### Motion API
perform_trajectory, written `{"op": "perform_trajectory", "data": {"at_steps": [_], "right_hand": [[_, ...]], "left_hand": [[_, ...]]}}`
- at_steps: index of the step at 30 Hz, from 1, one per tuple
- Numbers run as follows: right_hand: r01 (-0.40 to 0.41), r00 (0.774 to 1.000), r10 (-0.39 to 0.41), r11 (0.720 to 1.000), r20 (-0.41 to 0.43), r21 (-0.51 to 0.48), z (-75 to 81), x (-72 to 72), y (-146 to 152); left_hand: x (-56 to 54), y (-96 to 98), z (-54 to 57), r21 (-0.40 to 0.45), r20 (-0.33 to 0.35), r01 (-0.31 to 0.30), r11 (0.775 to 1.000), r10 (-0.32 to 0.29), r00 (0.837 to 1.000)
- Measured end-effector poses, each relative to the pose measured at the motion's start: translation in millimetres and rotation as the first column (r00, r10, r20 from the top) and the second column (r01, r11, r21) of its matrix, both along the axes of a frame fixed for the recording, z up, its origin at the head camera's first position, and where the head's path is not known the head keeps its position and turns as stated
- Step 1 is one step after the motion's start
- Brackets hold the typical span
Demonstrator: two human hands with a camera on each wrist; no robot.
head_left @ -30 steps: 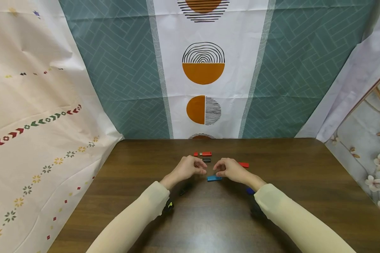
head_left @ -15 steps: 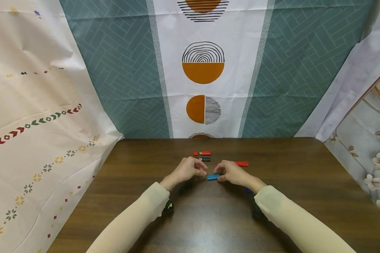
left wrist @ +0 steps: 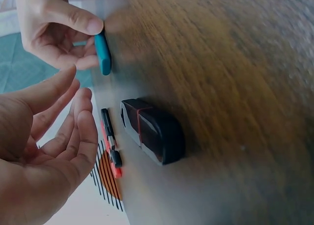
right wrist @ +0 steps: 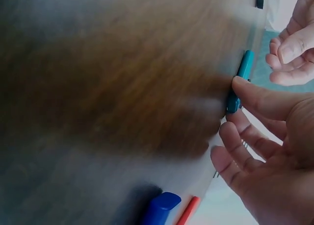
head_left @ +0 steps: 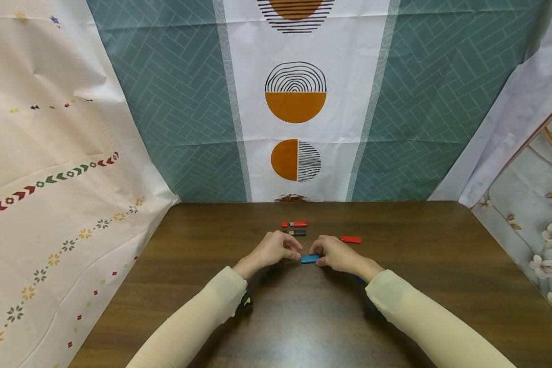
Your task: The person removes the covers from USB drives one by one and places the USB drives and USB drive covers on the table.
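A blue capped USB stick (head_left: 309, 259) lies on the table between the two hands. My right hand (head_left: 338, 253) pinches its right end between thumb and fingers, as the right wrist view shows with the thumb on the stick (right wrist: 245, 64). My left hand (head_left: 274, 248) is just left of the stick's other end, fingers relaxed and holding nothing. From the left wrist, that hand (left wrist: 59, 141) appears with a gap between thumb and fingers, near a black stick with a thin red line (left wrist: 154, 130).
Farther back lie a red USB stick (head_left: 299, 224) with its red cap (head_left: 284, 224) off, and a black one (head_left: 298, 233) with its plug bare. Another red stick (head_left: 351, 239) is behind my right hand. A dark blue stick (right wrist: 159, 209) lies beside my right wrist.
My right hand has lowered onto the blue USB stick and now pinches its right end; earlier its fingers hovered over it. The left hand has barely moved.
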State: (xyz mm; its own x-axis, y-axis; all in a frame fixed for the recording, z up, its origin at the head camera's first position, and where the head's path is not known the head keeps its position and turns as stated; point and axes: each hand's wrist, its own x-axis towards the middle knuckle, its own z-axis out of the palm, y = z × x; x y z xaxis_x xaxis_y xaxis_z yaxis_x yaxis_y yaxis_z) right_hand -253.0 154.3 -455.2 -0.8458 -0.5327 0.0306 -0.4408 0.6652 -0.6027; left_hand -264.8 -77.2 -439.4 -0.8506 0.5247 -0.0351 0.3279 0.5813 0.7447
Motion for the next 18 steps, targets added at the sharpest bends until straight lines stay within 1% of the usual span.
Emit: {"op": "perform_trajectory", "data": {"at_steps": [8,13,16,18], "right_hand": [[-0.035,0.998,0.037,0.999,-0.049,0.034,-0.4,1.8,2.5],[-0.062,0.995,0.064,0.998,-0.07,0.025,1.3,2.2,5.1],[-0.059,0.995,0.06,0.998,-0.074,0.018,4.8,3.2,8.4],[-0.042,0.997,0.043,0.999,-0.06,0.011,7.1,3.6,10.7]], "left_hand": [[-0.8,0.9,-1.6,0.003,0.002,0.003,1.0,-0.003,1.0],[-1.9,1.1,-2.0,0.005,-0.008,0.005,1.0,-0.005,1.0],[-2.9,1.1,-2.5,0.009,-0.021,0.006,1.0,-0.005,1.0],[-3.4,1.2,-2.6,0.014,-0.034,0.005,1.0,-0.005,0.999]]}}
